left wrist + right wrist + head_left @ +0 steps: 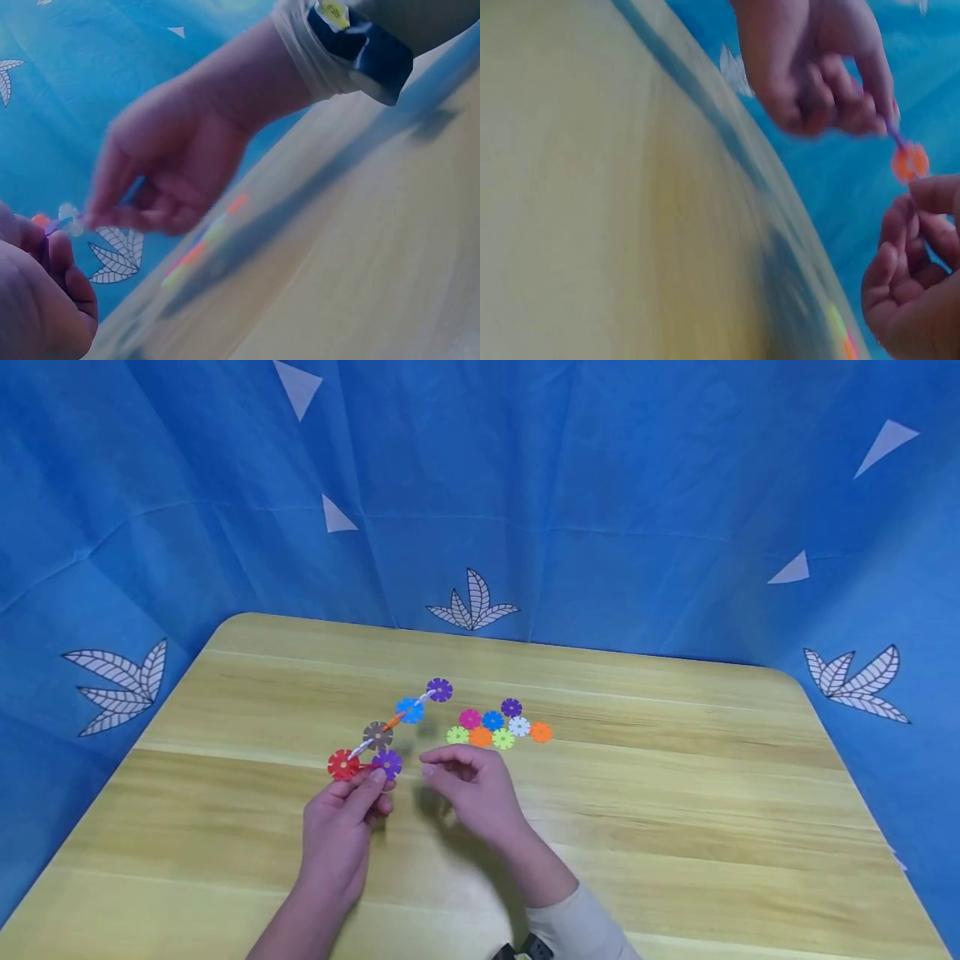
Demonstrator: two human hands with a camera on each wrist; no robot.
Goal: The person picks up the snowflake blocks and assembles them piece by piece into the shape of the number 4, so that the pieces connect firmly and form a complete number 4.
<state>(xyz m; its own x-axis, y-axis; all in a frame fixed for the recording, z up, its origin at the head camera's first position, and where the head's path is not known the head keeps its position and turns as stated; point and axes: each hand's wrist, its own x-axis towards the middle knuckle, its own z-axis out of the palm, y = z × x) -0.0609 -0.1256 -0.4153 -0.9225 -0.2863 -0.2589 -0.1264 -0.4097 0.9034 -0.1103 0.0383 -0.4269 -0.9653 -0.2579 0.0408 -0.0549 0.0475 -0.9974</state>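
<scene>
My left hand (341, 835) pinches a purple notched disc (387, 764) between thumb and fingers. That disc ends a chain of interlocked plastic snowflake discs, with a red disc (343, 764), a brown disc (378, 735), a blue disc (409, 710) and another purple disc (439, 690) facing up. White and orange discs stand edge-on between them. Just right of the chain is my right hand (480, 789), thumb and forefinger tips close together. Whether a disc sits between those tips cannot be told. In the right wrist view an orange disc (911, 163) shows near the right fingertips (930, 193).
Several loose discs lie in a cluster beyond my right hand, among them a magenta disc (470, 719), a white disc (519, 727) and an orange disc (541, 732). The wooden table (675, 827) ends at a blue curtain (637, 485) behind.
</scene>
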